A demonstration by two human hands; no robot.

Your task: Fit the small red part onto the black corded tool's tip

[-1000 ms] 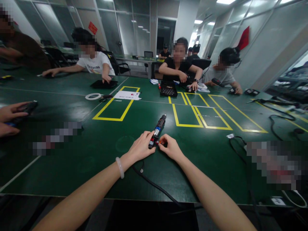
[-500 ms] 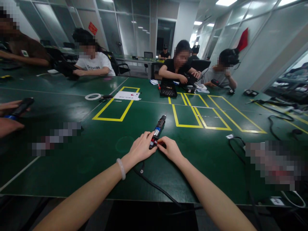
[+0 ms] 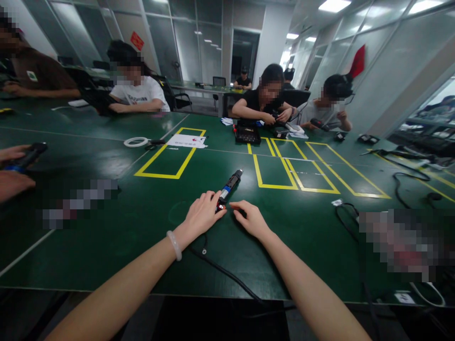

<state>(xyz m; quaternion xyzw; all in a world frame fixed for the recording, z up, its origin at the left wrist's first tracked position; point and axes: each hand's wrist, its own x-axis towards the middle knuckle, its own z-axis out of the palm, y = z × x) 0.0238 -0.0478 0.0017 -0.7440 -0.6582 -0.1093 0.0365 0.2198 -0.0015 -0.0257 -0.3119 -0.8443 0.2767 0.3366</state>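
While the left hand (image 3: pixel 201 215) is pinching the near end of the corded tool (image 3: pixel 229 185) on the worktop (image 3: pixel 149 222), the right hand (image 3: pixel 251 219) is curling just beside it, and I cannot tell whether it is gripping anything. Work on that end seems under way, and the next move likely calls for a steadier two-handed hold.

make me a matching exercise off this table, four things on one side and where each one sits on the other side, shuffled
Things:
1 black tool
2 white tape ring
3 white sheet
4 pale bracelet

Places:
a around the wrist of the left hand
b over the far end of the left yellow rectangle
c near end at the left hand's fingertips
d outside that rectangle, to its left

Pairs: 1-c, 2-d, 3-b, 4-a
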